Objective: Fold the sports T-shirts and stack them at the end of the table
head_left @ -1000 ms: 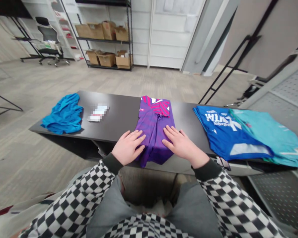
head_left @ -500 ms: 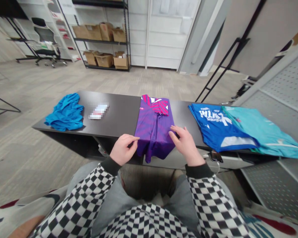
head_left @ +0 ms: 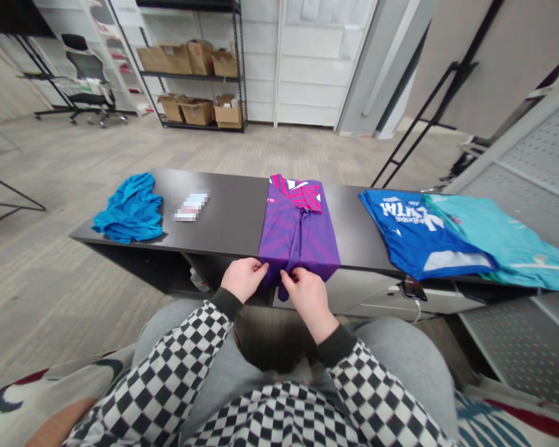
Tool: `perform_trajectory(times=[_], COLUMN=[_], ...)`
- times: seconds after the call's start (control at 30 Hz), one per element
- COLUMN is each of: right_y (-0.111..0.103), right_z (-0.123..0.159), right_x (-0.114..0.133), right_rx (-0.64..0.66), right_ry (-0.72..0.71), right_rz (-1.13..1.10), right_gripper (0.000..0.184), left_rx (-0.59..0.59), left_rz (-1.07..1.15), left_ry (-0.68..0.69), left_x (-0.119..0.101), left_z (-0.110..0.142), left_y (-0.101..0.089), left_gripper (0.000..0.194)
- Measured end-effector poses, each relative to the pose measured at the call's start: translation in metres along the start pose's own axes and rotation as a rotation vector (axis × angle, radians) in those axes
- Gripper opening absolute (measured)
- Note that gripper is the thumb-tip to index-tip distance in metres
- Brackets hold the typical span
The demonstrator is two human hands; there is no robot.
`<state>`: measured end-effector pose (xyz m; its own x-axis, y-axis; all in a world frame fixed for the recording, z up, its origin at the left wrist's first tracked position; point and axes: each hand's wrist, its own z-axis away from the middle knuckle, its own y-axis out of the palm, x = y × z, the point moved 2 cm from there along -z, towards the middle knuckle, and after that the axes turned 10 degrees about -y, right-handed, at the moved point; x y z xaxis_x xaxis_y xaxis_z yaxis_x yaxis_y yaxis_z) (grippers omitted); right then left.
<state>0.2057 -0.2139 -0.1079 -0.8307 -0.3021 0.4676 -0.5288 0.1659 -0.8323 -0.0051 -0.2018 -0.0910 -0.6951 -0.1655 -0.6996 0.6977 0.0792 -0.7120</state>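
Note:
A folded purple shirt (head_left: 298,233) with a pink and white striped collar end lies lengthwise on the dark table (head_left: 228,217), its near end hanging over the front edge. My left hand (head_left: 243,279) pinches that near hem at its left corner. My right hand (head_left: 305,292) is closed on the hem beside it, close to the middle. Both hands sit side by side at the table's front edge, in checkered sleeves.
A crumpled blue garment (head_left: 130,208) lies at the table's left end, a small blurred card (head_left: 190,206) beside it. A blue jersey (head_left: 414,230) and a teal one (head_left: 498,242) lie spread at the right. A phone (head_left: 412,288) rests below them. Shelves with boxes (head_left: 195,81) stand behind.
My hands went from lying flat on the purple shirt to sliding back toward me and closing on its near hem. The right hand moved left, close to the left one.

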Motion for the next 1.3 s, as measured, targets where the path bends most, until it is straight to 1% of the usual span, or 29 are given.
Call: perform_trajectory(times=[0.07, 0.13, 0.2, 0.27, 0.33, 0.43, 0.53, 0.6, 0.67, 0.73, 0.8, 0.87, 0.93, 1.0, 1.03, 1.1, 1.2, 1.3], right_y=[0.001, 0.0, -0.002, -0.003, -0.001, 0.006, 0.014, 0.019, 0.023, 0.025, 0.025, 0.023, 0.02, 0.019, 0.019, 0.02, 0.021, 0.021], right_z=[-0.003, 0.0, 0.006, 0.013, 0.019, 0.024, 0.021, 0.017, 0.013, 0.01, 0.008, 0.007, 0.007, 0.006, 0.006, 0.005, 0.003, 0.002], right_x=[-0.001, -0.002, -0.002, -0.005, -0.01, -0.016, -0.018, -0.017, -0.017, -0.017, -0.018, -0.019, -0.021, -0.024, -0.026, -0.031, -0.039, -0.046], right_rx=[0.001, -0.017, -0.043, -0.061, -0.052, -0.019, -0.055, -0.085, -0.1, -0.105, -0.105, -0.103, -0.097, -0.091, -0.093, -0.102, -0.116, -0.127], right_ry=[-0.003, -0.046, -0.108, -0.135, -0.084, 0.094, 0.206, 0.231, 0.248, 0.243, 0.213, 0.174, 0.153, 0.157, 0.163, 0.174, 0.169, 0.172], right_rz=[-0.003, -0.056, -0.169, -0.333, -0.533, -0.826, -1.023, -1.104, -1.132, -1.112, -1.082, -1.074, -1.082, -1.082, -1.077, -1.058, -1.0, -0.919], right_gripper=[0.037, 0.036, 0.035, 0.034, 0.034, 0.034, 0.033, 0.04, 0.046, 0.047, 0.045, 0.042, 0.041, 0.043, 0.045, 0.051, 0.058, 0.062], left_rx=[0.022, 0.051, 0.088, 0.134, 0.184, 0.225, 0.178, 0.129, 0.077, 0.022, 0.022, 0.108, 0.227, 0.315, 0.341, 0.355, 0.3, 0.247], left_rz=[0.061, 0.108, 0.137, 0.162, 0.185, 0.181, 0.095, 0.057, 0.054, 0.056, 0.094, 0.201, 0.322, 0.386, 0.398, 0.388, 0.282, 0.14], left_ry=[0.0, -0.003, -0.004, -0.004, -0.004, -0.001, -0.002, -0.004, -0.009, -0.006, -0.003, -0.015, -0.046, -0.082, -0.1, -0.112, -0.066, -0.036], left_x=[0.002, 0.005, 0.009, 0.012, 0.016, 0.019, 0.018, 0.016, 0.014, 0.012, 0.01, 0.01, 0.011, 0.014, 0.016, 0.02, 0.023, 0.023], left_z=[0.002, 0.003, 0.002, 0.001, -0.001, -0.003, -0.001, 0.001, 0.002, 0.003, 0.002, 0.001, -0.001, -0.003, -0.004, -0.007, -0.009, -0.006], left_y=[-0.001, -0.005, -0.011, -0.018, -0.024, -0.03, -0.029, -0.025, -0.02, -0.015, -0.013, -0.013, -0.017, -0.022, -0.025, -0.029, -0.032, -0.029], left_gripper=[0.039, 0.037, 0.034, 0.033, 0.033, 0.034, 0.04, 0.045, 0.045, 0.043, 0.043, 0.042, 0.04, 0.04, 0.04, 0.042, 0.045, 0.05])
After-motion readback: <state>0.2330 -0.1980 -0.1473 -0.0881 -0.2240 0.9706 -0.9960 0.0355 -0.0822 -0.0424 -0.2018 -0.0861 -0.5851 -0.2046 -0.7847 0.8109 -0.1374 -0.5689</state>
